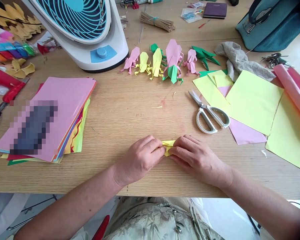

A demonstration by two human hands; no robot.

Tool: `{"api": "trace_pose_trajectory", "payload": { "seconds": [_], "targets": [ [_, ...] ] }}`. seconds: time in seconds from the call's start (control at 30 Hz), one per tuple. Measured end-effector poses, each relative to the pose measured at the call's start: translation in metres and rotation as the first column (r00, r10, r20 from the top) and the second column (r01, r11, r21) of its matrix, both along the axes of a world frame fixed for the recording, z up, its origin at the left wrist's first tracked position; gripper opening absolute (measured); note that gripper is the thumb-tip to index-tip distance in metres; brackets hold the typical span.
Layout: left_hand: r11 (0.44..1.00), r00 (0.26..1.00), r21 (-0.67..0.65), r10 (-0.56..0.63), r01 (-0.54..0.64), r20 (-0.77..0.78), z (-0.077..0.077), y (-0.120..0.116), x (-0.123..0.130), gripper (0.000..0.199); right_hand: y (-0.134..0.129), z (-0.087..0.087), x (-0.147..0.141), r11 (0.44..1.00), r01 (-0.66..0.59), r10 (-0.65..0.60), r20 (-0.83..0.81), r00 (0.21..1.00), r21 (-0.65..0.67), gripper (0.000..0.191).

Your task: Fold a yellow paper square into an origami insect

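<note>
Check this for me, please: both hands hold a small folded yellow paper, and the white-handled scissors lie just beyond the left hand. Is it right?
Not quite: the head view shows the white-handled scissors just beyond the right hand, not the left hand. Both do hold the small folded yellow paper.

here's the left forearm, bare, slanting in from the lower left, and the right forearm answers from the lower right! left hand and right hand meet almost head-on, backs upward, fingers bent into close pinches, a slim gap between them.
</note>
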State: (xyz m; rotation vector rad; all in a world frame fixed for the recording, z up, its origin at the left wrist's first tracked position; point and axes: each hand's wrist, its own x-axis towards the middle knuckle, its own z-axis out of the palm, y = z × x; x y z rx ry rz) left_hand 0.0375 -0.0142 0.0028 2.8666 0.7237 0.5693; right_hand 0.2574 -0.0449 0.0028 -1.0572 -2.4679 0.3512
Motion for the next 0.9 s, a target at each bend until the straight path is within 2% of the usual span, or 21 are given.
{"api": "trace_pose_trajectory", "payload": {
  "seconds": [0.17, 0.57, 0.73, 0.9],
  "targets": [
    [0.999, 0.999, 0.024, -0.031, 0.031, -0.008, -0.0009, -0.0023, -0.001, 0.014, -0.0001, -0.0002, 0.0004, 1.0, -0.004, 0.003, -0.026, 1.0, -0.028, 0.025],
    [0.999, 0.999, 0.038, -0.023, 0.024, -0.047, 0.0015, -0.0042, 0.0015, 0.013, -0.001, -0.0014, 0.0004, 0.999, -0.007, 0.007, -0.013, 1.0, -0.038, 0.026],
    [0.997, 0.999, -0.059, 0.052, -0.052, -0.013, 0.0008, -0.0052, 0.0026, 0.017, -0.0011, -0.001, -0.0014, 0.997, 0.011, -0.012, -0.02, 1.0, -0.077, 0.026],
    [0.975, 0.989, -0.183, 0.138, -0.127, 0.052, -0.0001, -0.0064, 0.0053, 0.015, -0.001, -0.001, -0.004, 0.987, 0.073, -0.084, -0.071, 0.994, -0.14, 0.022]
  ]
}}
